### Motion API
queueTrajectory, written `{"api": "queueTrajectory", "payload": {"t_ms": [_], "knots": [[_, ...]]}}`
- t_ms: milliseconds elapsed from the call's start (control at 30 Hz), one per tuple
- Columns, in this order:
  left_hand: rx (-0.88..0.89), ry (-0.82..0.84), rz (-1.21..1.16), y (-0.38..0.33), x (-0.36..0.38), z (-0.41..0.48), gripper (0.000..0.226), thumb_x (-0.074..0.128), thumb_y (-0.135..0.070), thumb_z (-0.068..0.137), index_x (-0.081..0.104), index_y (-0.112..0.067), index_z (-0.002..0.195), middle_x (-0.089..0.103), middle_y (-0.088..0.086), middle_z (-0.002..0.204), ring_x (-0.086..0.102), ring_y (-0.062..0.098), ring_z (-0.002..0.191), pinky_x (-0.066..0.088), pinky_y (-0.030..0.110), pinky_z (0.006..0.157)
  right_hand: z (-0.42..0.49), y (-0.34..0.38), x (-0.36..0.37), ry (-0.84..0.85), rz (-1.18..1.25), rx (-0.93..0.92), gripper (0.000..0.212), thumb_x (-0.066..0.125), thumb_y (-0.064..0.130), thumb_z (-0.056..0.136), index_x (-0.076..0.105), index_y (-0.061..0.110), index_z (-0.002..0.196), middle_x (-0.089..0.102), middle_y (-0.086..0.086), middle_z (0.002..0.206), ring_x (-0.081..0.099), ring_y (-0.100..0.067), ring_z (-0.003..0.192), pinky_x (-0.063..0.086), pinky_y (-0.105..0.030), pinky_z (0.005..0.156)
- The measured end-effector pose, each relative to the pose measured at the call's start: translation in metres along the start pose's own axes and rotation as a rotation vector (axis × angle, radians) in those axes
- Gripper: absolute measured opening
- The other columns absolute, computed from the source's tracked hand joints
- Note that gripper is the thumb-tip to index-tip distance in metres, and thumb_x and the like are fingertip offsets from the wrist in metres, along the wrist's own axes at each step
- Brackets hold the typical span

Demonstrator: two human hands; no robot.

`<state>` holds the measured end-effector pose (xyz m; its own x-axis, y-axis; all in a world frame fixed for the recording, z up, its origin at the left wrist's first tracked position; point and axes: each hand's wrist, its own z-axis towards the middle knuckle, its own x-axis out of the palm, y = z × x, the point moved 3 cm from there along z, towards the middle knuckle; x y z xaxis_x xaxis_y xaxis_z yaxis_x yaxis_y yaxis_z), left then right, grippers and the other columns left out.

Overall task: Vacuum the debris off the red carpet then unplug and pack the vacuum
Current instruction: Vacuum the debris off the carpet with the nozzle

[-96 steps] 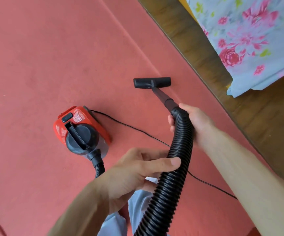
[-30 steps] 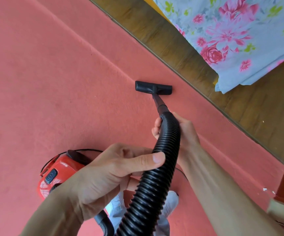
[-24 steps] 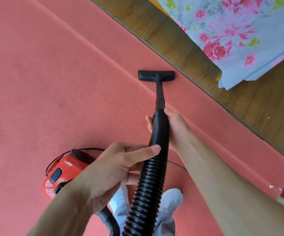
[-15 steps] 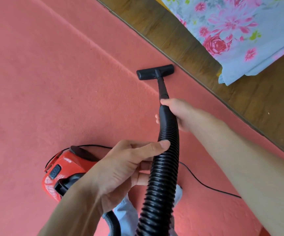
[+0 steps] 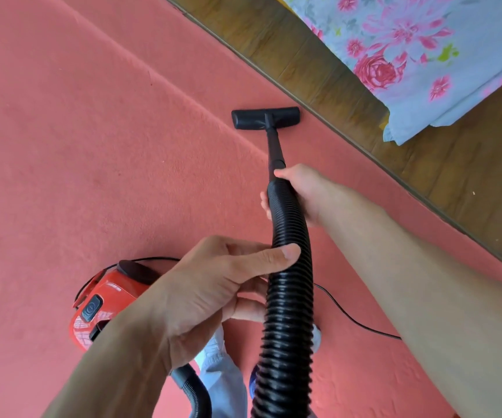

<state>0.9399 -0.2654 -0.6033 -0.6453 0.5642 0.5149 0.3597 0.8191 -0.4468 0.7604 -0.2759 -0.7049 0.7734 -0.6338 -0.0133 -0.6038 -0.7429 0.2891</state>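
Clearly, in the head view, the vacuuming step is in hand: the black nozzle (image 5: 265, 118) lies flat on the red carpet (image 5: 93, 131), close to the carpet's edge by the wooden floor (image 5: 334, 70). No debris shows near it, so the next move probably calls for sweeping another strip. The right hand (image 5: 301, 191) is closed around the top of the hose (image 5: 287, 267). The left hand (image 5: 213, 294) grips the hose lower. The red vacuum (image 5: 105, 303) stands behind it, cord (image 5: 349, 318) trailing.

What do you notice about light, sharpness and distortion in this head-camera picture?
Head view: soft, even daylight, no hard shadows; slight gloss on the red vacuum body; the floor nozzle is sharp; wide-angle stretch enlarges the left hand.
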Motion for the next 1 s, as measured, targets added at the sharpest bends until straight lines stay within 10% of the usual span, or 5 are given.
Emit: {"api": "queueTrajectory", "payload": {"t_ms": [233, 500, 767, 1000], "knots": [[-0.088, 0.176, -0.016, 0.007, 0.011, -0.012, 0.035, 0.078, -0.032, 0.078, 0.078, -0.001, 0.094, 0.074, 0.012, 0.086, 0.067, 0.021, 0.074, 0.06, 0.028, 0.066, -0.034, -0.034, -0.028, 0.07, 0.096, 0.099, 0.037, 0.052, 0.028, 0.1, 0.052, -0.004, 0.118, 0.064, -0.019, 0.098, 0.067, -0.022, 0.052, 0.052, -0.026, 0.045], [-0.061, 0.127, -0.116, 0.012, 0.006, -0.01, 0.022, 0.073, -0.023, 0.083, 0.079, -0.005, 0.071, 0.073, 0.011, 0.068, 0.071, 0.018, 0.057, 0.058, 0.025, 0.055, -0.023, -0.012, -0.031, 0.127, -0.209, 0.046, 0.034, 0.056, 0.034, 0.096, 0.058, 0.005, 0.115, 0.063, -0.013, 0.11, 0.058, -0.025, 0.107, 0.04, -0.041, 0.111], [-0.061, 0.184, -0.059, 0.008, 0.019, -0.018, 0.034, 0.078, -0.028, 0.073, 0.078, 0.0, 0.094, 0.07, 0.005, 0.069, 0.064, 0.01, 0.052, 0.053, 0.019, 0.049, -0.03, -0.038, -0.039, 0.185, 0.309, -0.022, 0.028, 0.049, 0.025, 0.102, 0.052, -0.001, 0.111, 0.058, -0.016, 0.102, 0.069, -0.022, 0.06, 0.054, -0.026, 0.053], [-0.047, 0.107, 0.102, 0.002, 0.01, -0.006, 0.033, 0.082, -0.038, 0.078, 0.081, -0.008, 0.09, 0.076, 0.008, 0.084, 0.068, 0.018, 0.071, 0.059, 0.028, 0.066, -0.008, -0.034, -0.022, 0.192, 0.435, -0.049, 0.031, 0.044, 0.028, 0.103, 0.051, -0.001, 0.113, 0.063, -0.015, 0.093, 0.066, -0.019, 0.053, 0.05, -0.022, 0.045]]}}
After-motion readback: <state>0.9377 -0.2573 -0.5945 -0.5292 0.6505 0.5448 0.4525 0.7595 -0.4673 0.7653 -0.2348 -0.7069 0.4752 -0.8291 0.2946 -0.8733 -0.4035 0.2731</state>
